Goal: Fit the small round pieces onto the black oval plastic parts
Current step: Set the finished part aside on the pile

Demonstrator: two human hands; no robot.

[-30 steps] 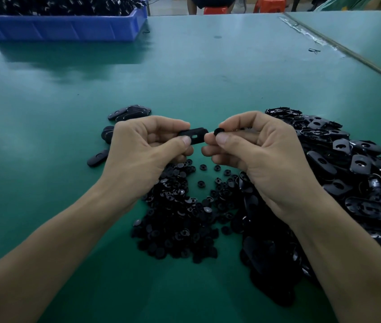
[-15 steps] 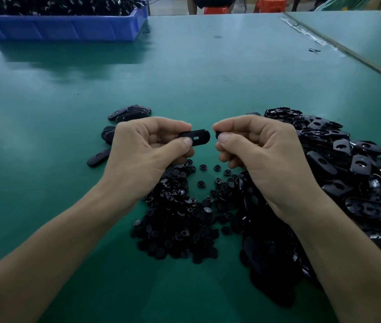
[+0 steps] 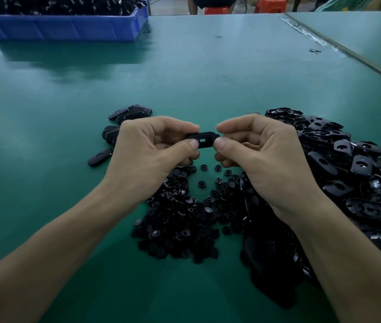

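Head view: my left grip [image 3: 152,155] and right grip [image 3: 266,155] each pinch an end of one oval part [image 3: 204,139], apparently mid-fitting; next needs a square press.

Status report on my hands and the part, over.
Left hand pinches oval part at left end. Right hand pinches its right end; round piece not visible. Loose round pieces heaped on table beneath.

Factory assembly workshop. A long green desk [image 3: 208,73] carries loose heaps of identical black oval plastic parts [image 3: 348,164] and small round pieces [image 3: 180,220]. A blue plastic bin [image 3: 68,29] holds more black parts, and red plastic stools [image 3: 270,4] stand beyond the far edge.
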